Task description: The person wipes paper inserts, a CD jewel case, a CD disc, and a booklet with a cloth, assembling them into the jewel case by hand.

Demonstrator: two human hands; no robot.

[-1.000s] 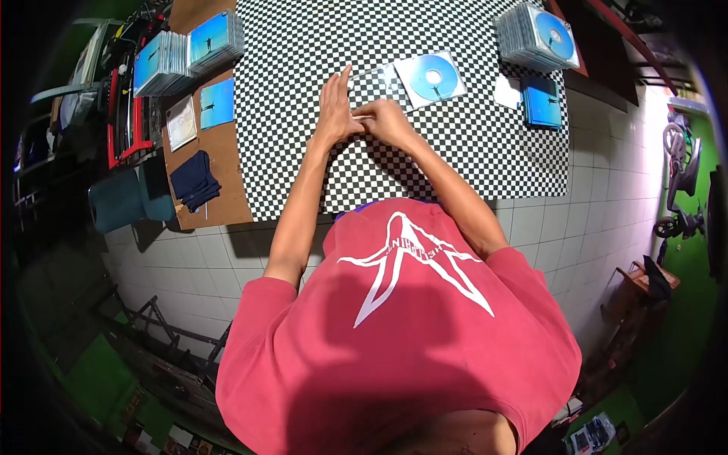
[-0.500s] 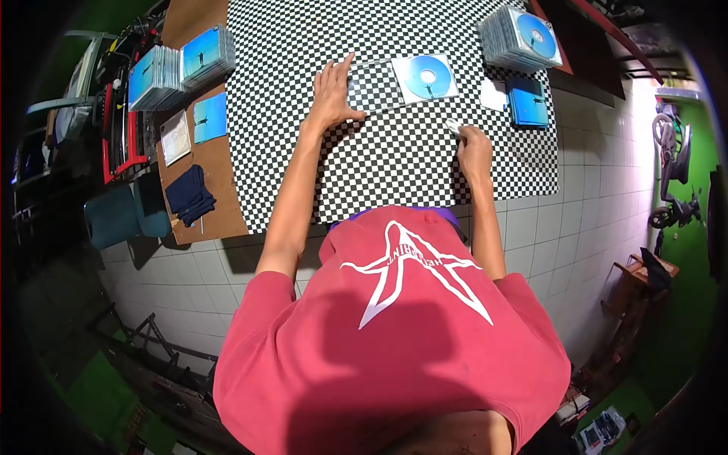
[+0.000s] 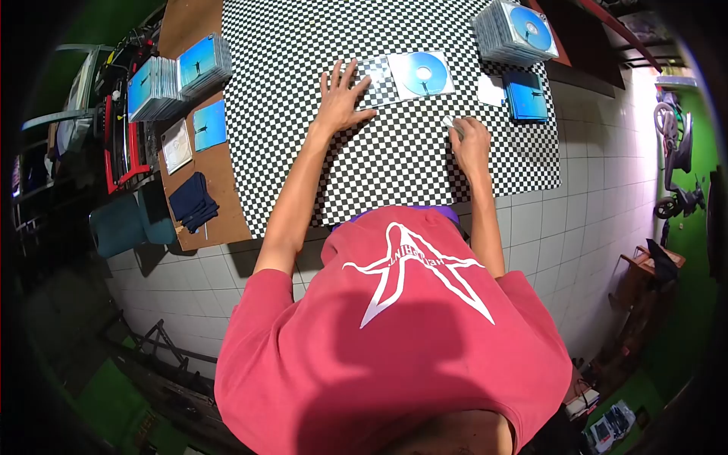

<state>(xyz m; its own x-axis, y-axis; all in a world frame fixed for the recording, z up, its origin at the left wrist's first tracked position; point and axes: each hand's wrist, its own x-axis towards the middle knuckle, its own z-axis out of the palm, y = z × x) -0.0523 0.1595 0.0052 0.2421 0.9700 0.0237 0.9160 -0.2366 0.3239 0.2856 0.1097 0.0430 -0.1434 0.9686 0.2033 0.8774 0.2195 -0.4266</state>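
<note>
An open CD case lies on the checkered cloth. Its blue-printed disc (image 3: 424, 73) sits in the right half, and the clear lid (image 3: 385, 85) is folded out to the left. My left hand (image 3: 343, 101) has its fingers spread at the lid's left end, with some fingertips over the clear plastic. Below and right of the disc, my right hand (image 3: 472, 141) is closed on a small white piece (image 3: 449, 123), mostly hidden by the fingers. Whether that piece is cloth or paper I cannot tell.
Stacked CD cases (image 3: 516, 34) stand at the upper right, with blue inserts (image 3: 525, 98) and a white sheet (image 3: 491, 90) below. More stacked cases (image 3: 155, 87), a blue insert (image 3: 209, 127), a single case (image 3: 177, 147) and dark folded cloth (image 3: 192, 201) are at left.
My left hand has shifted right and its fingers now reach over the lid instead of along its left edge. My right hand still grips the white piece, slightly turned.
</note>
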